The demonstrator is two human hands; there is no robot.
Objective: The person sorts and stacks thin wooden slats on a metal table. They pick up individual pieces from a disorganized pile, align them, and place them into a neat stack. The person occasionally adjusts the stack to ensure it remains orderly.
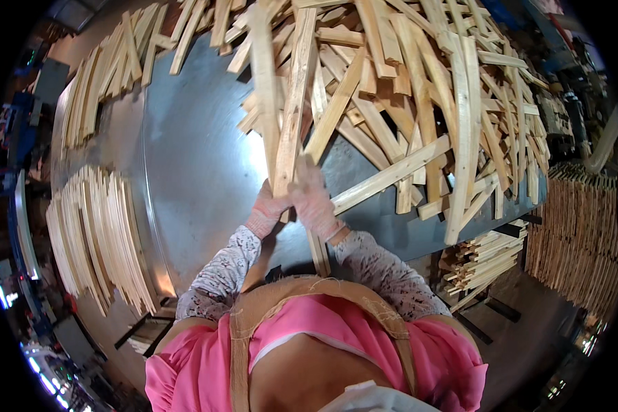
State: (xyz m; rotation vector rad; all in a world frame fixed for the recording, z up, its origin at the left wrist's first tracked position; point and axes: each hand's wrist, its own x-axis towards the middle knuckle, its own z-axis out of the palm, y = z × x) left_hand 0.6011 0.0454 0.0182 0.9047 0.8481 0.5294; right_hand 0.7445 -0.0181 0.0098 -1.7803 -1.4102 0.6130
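Gripping two slats [297, 103] by their near ends, the left hand [268, 209] has both extending forward from it; the right hand [312, 198], blurred, is just beside them, its hold unclear; one pile [461, 96], too jumbled to count, lies beyond on one counter [192, 123]

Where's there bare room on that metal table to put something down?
The metal tabletop is bare between the near-left row of wooden slats and the left gloved hand. It's crowded along the far side and right, under jumbled slats.

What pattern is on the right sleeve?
The right sleeve is whitish with small, dark, scattered blotches; seen best in the head view.
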